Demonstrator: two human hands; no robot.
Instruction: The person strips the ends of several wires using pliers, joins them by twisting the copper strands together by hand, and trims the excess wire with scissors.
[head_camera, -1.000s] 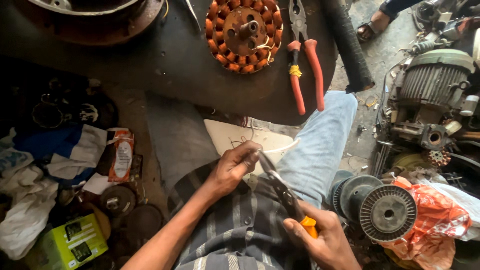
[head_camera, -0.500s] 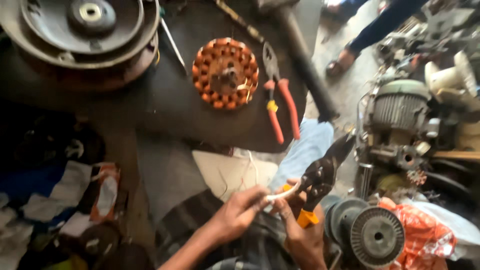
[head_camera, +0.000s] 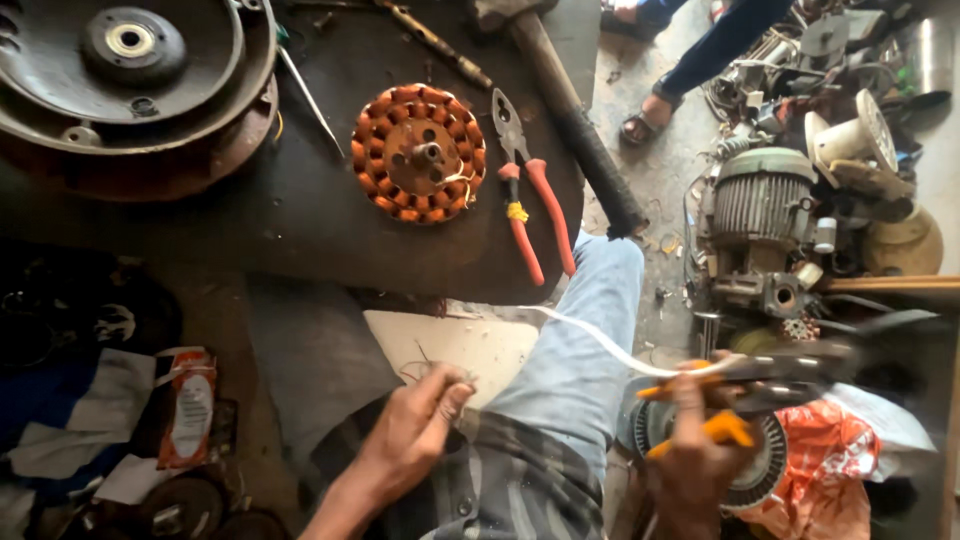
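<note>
My left hand (head_camera: 415, 432) sits over my lap, fingertips pinched on thin wire strands beside a white sheet (head_camera: 455, 345). My right hand (head_camera: 695, 450) is out to the right, gripping a cutter (head_camera: 790, 370) with yellow-orange handles; its dark jaws are blurred. A white sleeve tube (head_camera: 600, 340) stretches from the table's edge across my jeans-clad knee to the cutter. On the dark round table (head_camera: 300, 230) lies a copper-wound stator (head_camera: 418, 153) with red-handled pliers (head_camera: 530, 200) to its right.
A hammer (head_camera: 565, 110) lies at the table's right side, a large metal fan housing (head_camera: 120, 80) at far left. Motors and scrap (head_camera: 770, 220) crowd the floor on the right, with another person's sandalled foot (head_camera: 650, 120) above. An orange packet (head_camera: 188, 405) and papers lie at left.
My right hand has swung the cutter out to the right, pulling the white sleeve tube taut across my knee. My left hand stays at my lap. The view has tilted up the table.
</note>
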